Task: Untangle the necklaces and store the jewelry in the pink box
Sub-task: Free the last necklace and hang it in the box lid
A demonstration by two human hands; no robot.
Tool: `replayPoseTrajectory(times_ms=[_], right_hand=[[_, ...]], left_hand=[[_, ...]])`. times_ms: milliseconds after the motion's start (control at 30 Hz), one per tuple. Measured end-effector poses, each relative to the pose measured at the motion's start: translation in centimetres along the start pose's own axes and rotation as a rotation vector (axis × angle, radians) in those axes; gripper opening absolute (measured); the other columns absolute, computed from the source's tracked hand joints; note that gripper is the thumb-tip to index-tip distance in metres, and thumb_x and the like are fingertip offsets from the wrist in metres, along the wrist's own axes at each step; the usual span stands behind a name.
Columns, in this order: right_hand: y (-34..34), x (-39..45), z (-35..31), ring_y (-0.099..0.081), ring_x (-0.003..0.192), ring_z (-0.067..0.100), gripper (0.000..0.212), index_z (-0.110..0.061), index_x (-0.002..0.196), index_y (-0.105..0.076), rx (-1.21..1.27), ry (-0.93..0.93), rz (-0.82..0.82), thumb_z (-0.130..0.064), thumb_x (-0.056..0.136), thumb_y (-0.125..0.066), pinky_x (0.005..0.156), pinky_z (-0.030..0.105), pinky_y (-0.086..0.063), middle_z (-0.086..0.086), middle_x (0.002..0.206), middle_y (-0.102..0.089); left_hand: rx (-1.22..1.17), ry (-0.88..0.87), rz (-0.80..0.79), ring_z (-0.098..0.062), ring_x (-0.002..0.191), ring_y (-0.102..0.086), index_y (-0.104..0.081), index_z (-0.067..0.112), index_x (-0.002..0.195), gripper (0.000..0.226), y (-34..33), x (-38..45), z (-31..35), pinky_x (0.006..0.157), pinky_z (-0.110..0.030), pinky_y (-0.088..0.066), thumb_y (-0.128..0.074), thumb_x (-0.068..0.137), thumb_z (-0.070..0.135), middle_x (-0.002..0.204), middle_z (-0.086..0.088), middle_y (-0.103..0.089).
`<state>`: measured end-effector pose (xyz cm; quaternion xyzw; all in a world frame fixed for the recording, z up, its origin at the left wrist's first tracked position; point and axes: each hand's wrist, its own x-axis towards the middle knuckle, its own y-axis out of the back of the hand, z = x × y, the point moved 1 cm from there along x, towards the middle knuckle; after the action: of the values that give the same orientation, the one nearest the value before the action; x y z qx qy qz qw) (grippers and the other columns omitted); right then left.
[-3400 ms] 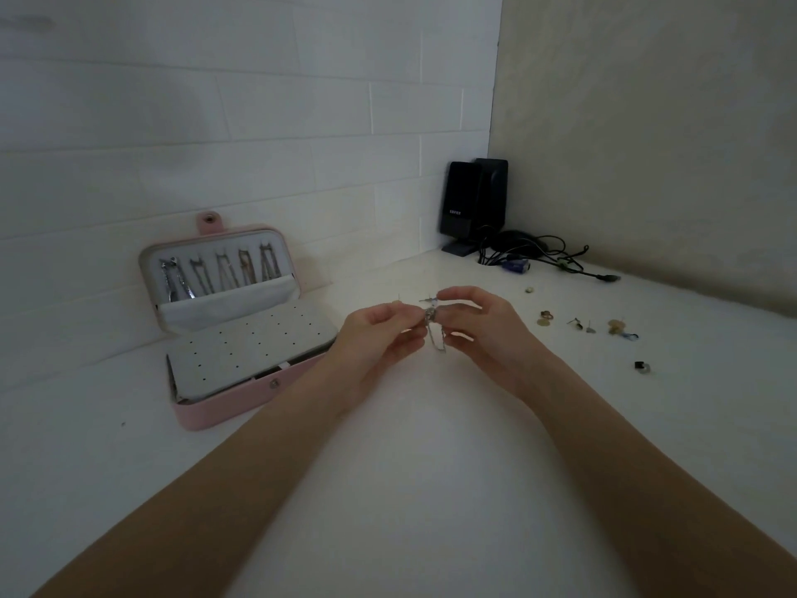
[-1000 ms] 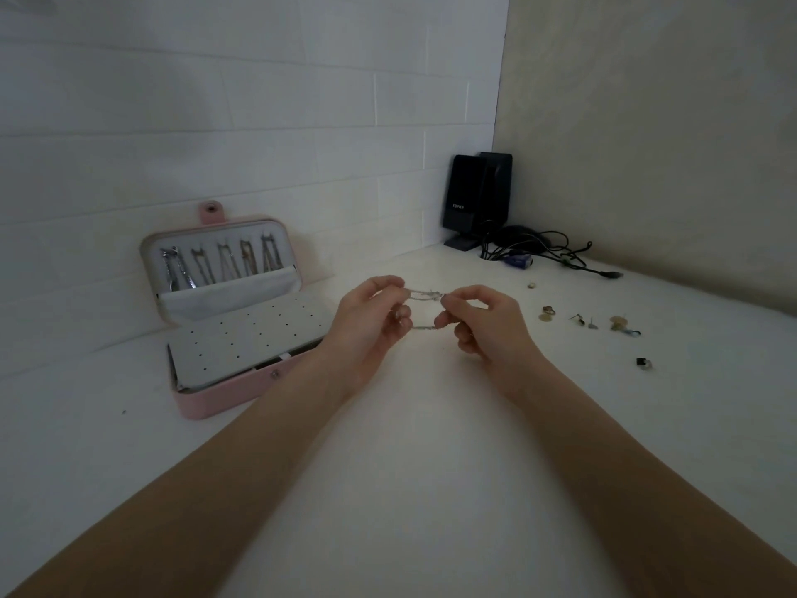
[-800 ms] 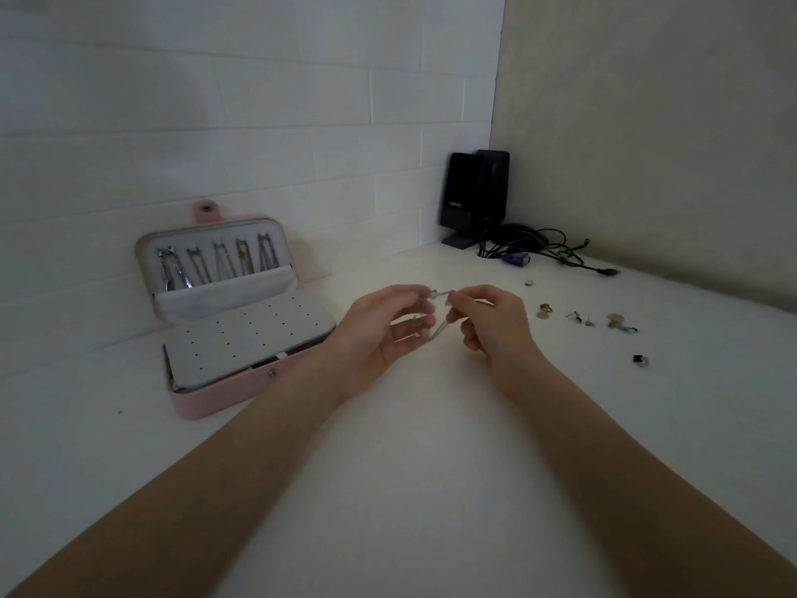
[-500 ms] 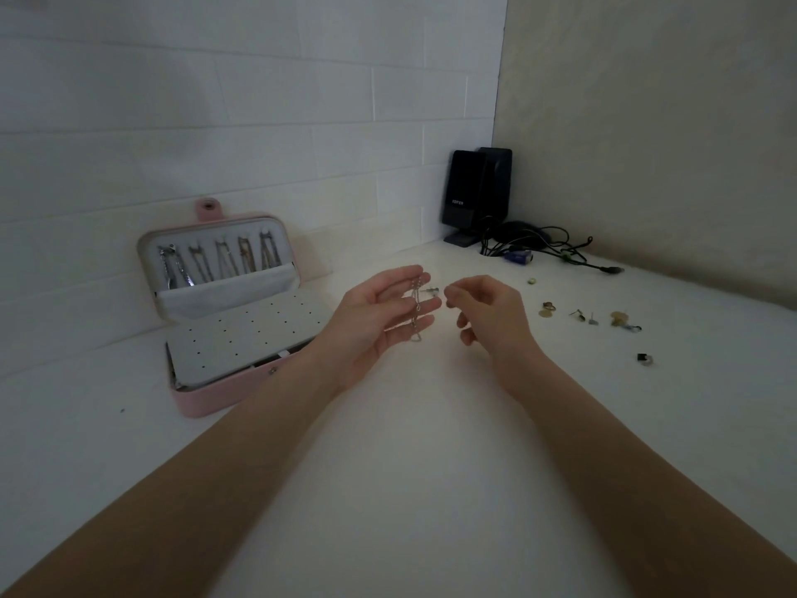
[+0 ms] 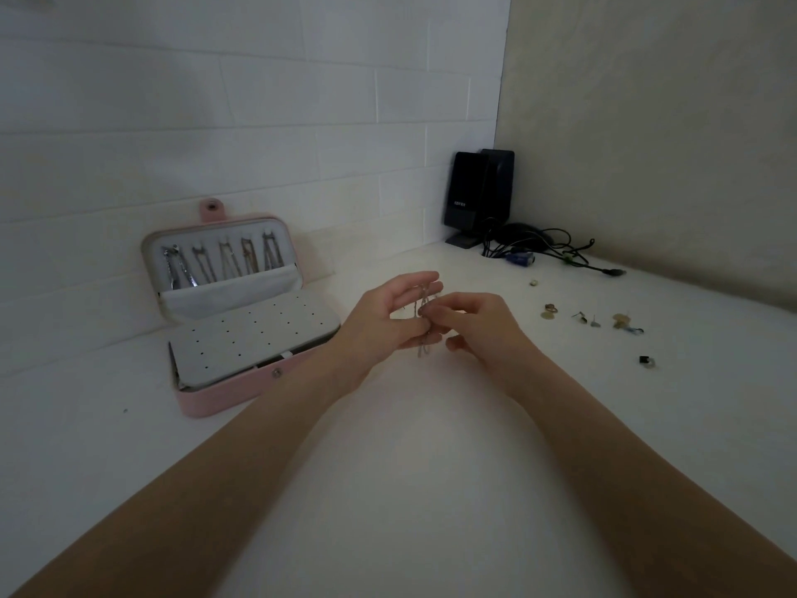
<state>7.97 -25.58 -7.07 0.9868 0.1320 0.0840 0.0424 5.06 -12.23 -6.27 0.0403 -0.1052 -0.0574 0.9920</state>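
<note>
Now the right hand [image 5: 474, 325] returns to pinch the chain [image 5: 423, 321]
Left hand [image 5: 388, 317] holds it on loosely curled fingers; untangling resumes, pink box [image 5: 224, 394] waits open

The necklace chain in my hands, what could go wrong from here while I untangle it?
1. The chain hangs twisted between the left hand and right hand; pulling hard may tighten the tangle.
2. It dangles above the table, so a slip would likely drop it and may re-knot it.
3. Small earrings lie loose beside the right forearm; a sweep toward the pink box might scatter them.
</note>
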Motion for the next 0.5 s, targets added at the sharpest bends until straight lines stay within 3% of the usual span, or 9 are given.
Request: replayPoseTrajectory(times_ms=[100, 267, 500], right_hand=[[0.2, 0.1, 0.0, -0.060, 0.061, 0.003, 0.007, -0.007, 0.083, -0.069, 0.050, -0.006, 0.039, -0.009, 0.085, -0.063, 0.055, 0.020, -0.042, 0.000, 0.073, -0.065], [0.5, 0.4, 0.0, -0.058, 0.073, 0.011, 0.010, -0.008, 0.083, -0.068, 0.285, -0.106, 0.041, -0.008, 0.087, -0.059, 0.063, 0.019, -0.045, 0.001, 0.080, -0.066], [0.5, 0.5, 0.1, -0.060, 0.071, 0.013, 0.010, -0.007, 0.086, -0.065, 0.402, -0.134, -0.020, -0.009, 0.089, -0.056, 0.068, 0.022, -0.046, 0.004, 0.078, -0.065]], left_hand=[[-0.036, -0.012, 0.043, -0.023, 0.101, -0.066, -0.046, 0.022, 0.132, 0.061, 0.1, 0.0, 0.1, 0.077, -0.024, -0.057, -0.054, 0.084, -0.014, 0.133, 0.000, -0.053], [-0.107, 0.005, 0.107, -0.028, 0.091, -0.069, -0.032, 0.032, 0.141, 0.077, 1.0, 0.1, -0.1, 0.079, -0.026, -0.056, -0.055, 0.084, -0.014, 0.135, 0.003, -0.048], [-0.012, 0.002, 0.158, -0.021, 0.077, -0.070, -0.031, 0.025, 0.143, 0.074, 0.7, 0.1, -0.1, 0.071, -0.024, -0.057, -0.062, 0.083, -0.005, 0.121, -0.003, -0.061]])
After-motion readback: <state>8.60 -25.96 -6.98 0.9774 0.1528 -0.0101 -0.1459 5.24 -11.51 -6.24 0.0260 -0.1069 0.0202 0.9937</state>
